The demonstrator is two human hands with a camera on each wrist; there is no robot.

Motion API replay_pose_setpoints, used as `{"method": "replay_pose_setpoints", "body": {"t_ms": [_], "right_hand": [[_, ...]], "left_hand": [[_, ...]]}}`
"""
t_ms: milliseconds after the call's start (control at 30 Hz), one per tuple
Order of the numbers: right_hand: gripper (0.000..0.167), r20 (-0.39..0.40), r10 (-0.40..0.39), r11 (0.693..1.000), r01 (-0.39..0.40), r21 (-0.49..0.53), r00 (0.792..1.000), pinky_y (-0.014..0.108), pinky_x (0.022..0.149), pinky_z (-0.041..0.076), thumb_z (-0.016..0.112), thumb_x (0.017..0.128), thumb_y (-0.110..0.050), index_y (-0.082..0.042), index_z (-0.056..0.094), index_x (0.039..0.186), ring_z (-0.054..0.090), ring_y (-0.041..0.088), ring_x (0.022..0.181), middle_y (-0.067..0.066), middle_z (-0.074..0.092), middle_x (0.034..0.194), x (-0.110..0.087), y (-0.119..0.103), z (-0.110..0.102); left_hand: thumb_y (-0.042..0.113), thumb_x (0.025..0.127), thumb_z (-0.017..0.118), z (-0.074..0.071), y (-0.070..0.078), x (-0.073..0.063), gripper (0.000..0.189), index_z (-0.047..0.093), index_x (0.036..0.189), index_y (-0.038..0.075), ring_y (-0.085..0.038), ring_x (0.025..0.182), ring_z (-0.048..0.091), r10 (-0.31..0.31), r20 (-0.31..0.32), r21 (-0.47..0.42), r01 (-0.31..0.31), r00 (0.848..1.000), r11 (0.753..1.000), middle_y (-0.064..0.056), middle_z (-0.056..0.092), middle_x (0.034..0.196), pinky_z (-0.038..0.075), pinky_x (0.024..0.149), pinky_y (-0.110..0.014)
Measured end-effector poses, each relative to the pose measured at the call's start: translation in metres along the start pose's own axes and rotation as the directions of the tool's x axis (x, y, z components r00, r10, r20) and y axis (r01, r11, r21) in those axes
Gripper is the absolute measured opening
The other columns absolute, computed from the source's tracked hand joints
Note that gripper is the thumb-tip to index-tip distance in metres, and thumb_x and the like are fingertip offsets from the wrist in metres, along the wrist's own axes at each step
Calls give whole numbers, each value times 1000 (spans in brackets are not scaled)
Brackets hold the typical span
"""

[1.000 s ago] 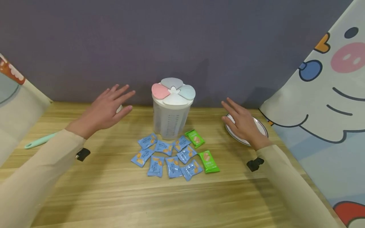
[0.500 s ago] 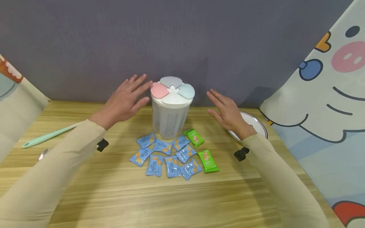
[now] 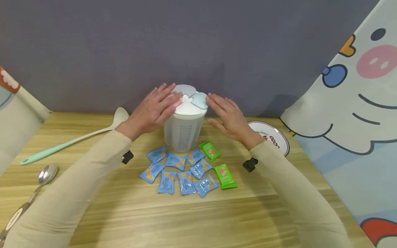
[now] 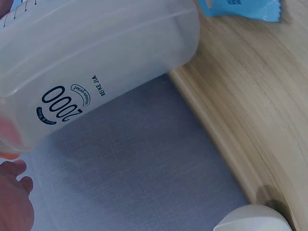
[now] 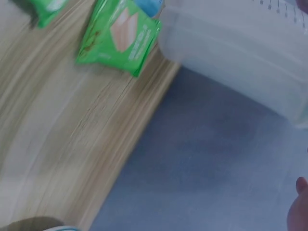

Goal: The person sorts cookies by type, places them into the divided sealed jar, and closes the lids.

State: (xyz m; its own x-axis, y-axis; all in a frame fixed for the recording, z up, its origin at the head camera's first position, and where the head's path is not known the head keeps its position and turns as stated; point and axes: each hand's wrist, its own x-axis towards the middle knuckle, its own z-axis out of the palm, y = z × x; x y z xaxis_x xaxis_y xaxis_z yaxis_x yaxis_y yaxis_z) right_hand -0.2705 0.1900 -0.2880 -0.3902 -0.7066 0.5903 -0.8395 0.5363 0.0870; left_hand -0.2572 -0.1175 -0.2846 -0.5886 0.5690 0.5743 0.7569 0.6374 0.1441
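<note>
A translucent storage canister (image 3: 184,132) with printed measuring lines stands upright near the back of the wooden table. Its white lid (image 3: 187,109) carries pink, grey and pale blue petal-shaped flaps. My left hand (image 3: 152,111) reaches over the lid's left side, its extended fingers overlapping the pink flap. Opposite it, my right hand (image 3: 228,117) has extended fingers right at the pale blue flap's edge. In front of the canister lie several blue snack packets (image 3: 167,182) and two green snack packets (image 3: 225,176). In the left wrist view, the canister (image 4: 106,62) shows a printed "2000".
At left lie a ladle (image 3: 51,152) with a mint handle and a metal spoon (image 3: 47,174), partly behind my left sleeve. A white plate (image 3: 273,128) with a dark rim sits at right. A grey panel (image 3: 198,41) borders the table's back.
Both hands have moved inward from either side to the canister's lid. The ladle and metal spoon have come into fuller view, and more of the plate shows.
</note>
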Motion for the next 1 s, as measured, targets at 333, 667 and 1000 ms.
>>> {"method": "replay_pose_setpoints", "body": {"t_ms": [333,667,1000], "right_hand": [[53,-64,-57,987,66,147,996,48,107,26,37,100,-47,-10,53,135,35,24,134,10,46,141,30,-17,15],[45,-139,-63,980,88,178,988,38,101,37,43,98,-43,-13,67,121,46,23,125,12,56,129,40,-20,4],[44,-160,-69,979,97,177,985,38,95,43,44,97,-46,-16,70,116,50,20,121,9,60,124,55,-24,3]], "left_hand": [[14,95,44,2,-7,-7,36,59,126,3,-35,121,42,112,-205,-111,-137,972,984,-19,51,126,30,105,-44],[10,93,43,-3,-4,-1,36,61,122,1,-34,117,45,103,-272,-146,-146,957,978,-18,54,121,33,103,-42],[12,94,41,-18,-4,-9,37,61,123,3,-33,117,46,83,-271,-116,-118,959,986,-18,55,122,33,103,-43]]}}
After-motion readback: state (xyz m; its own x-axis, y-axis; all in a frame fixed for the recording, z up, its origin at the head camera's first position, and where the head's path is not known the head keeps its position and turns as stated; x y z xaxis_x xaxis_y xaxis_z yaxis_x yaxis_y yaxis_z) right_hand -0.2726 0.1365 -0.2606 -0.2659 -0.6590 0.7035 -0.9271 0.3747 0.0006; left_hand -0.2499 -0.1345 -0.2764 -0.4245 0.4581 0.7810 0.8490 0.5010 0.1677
